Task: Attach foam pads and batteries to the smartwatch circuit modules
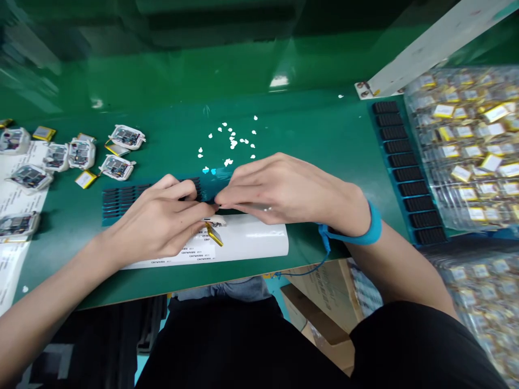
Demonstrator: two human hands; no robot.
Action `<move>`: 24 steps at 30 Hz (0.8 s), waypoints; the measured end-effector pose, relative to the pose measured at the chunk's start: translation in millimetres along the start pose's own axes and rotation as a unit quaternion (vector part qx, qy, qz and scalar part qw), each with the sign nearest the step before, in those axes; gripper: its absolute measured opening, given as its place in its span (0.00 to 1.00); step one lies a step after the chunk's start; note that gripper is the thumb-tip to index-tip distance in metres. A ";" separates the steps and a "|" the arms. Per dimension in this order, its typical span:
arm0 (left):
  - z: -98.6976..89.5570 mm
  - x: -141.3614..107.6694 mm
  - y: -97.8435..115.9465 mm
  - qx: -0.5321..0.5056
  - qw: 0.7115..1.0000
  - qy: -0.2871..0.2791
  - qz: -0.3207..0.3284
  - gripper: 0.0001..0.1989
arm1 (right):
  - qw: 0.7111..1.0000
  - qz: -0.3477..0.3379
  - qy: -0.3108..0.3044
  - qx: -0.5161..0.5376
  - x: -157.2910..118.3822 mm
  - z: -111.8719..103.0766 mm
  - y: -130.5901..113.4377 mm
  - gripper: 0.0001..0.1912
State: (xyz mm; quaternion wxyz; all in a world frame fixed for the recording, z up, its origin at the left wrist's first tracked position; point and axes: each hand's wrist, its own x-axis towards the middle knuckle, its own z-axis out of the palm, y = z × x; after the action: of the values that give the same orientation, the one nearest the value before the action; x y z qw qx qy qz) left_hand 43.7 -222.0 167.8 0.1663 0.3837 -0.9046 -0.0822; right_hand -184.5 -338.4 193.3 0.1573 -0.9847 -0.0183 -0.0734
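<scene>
My left hand [158, 219] and my right hand [284, 192] meet over a white rolled sheet with printed labels [243, 246]. Their fingertips close together around a small dark-and-white part [214, 220]. A small yellow pouch battery [214, 235] hangs from it, just under my left fingers. My right fingertips are beside that part, and what they pinch is hidden. A blue tray of black foam strips [125, 197] lies partly under my left hand. A blue antistatic wrist strap [357, 229] circles my right wrist.
Several white-framed circuit modules [81, 154] and yellow batteries lie at the left on papers. White flecks [229, 143] dot the green bench. At the right are another blue tray [405, 173] and clear bags of batteries [466, 146]. Cardboard boxes [320, 313] stand below the bench edge.
</scene>
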 end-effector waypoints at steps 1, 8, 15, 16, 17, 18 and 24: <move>0.2 0.5 0.2 0.004 1.000 0.000 -0.001 0.11 | 1.000 0.002 0.003 -0.005 -0.8 -0.8 -0.4 0.15; 1.7 -2.6 7.2 0.022 0.997 0.070 0.022 0.08 | 0.995 0.031 0.097 0.003 -3.7 0.4 0.4 0.14; -5.9 4.7 14.9 -0.388 0.792 0.369 -0.293 0.03 | 0.961 0.059 0.270 -0.028 -2.9 -0.6 -10.1 0.11; -6.0 6.8 14.3 -0.429 0.757 0.364 -0.333 0.03 | 0.958 0.041 0.280 -0.047 -3.3 0.4 -10.9 0.11; -5.7 8.7 13.8 -0.459 0.732 0.343 -0.368 0.05 | 0.958 0.019 0.279 -0.068 -3.5 1.7 -11.6 0.11; -5.1 10.0 13.4 -0.479 0.715 0.325 -0.393 0.07 | 0.959 -0.004 0.268 -0.090 -3.6 3.3 -12.3 0.11; -1.7 9.5 19.2 -0.511 0.693 0.302 -0.409 0.11 | 0.952 -0.064 0.253 -0.163 0.8 13.3 -18.2 0.12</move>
State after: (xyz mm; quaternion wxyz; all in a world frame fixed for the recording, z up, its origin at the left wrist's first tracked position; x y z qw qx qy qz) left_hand 25.3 -215.6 177.0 0.5510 0.5757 -0.3780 -0.4713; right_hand -182.9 -317.0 186.6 -0.0109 -0.9429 -0.0284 -0.3317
